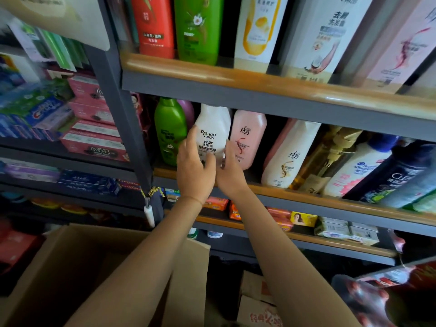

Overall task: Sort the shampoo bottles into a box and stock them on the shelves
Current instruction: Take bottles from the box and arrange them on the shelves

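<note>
Both hands, left hand (194,171) and right hand (230,172), grip the white plastic Raclen shampoo bottle (213,131) on the wooden-edged middle shelf (306,197), green bottle (170,131) at its 9 o'clock.

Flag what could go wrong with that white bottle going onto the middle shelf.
1. The white Raclen bottle sits in a narrow slot between the green bottle and the pink bottle; pushing it in could tip either neighbour.
2. Its top is close under the upper shelf edge, so lifting may snag it.
3. The left hand and right hand hold only its lower part; it might slip toward the cardboard box below.
</note>
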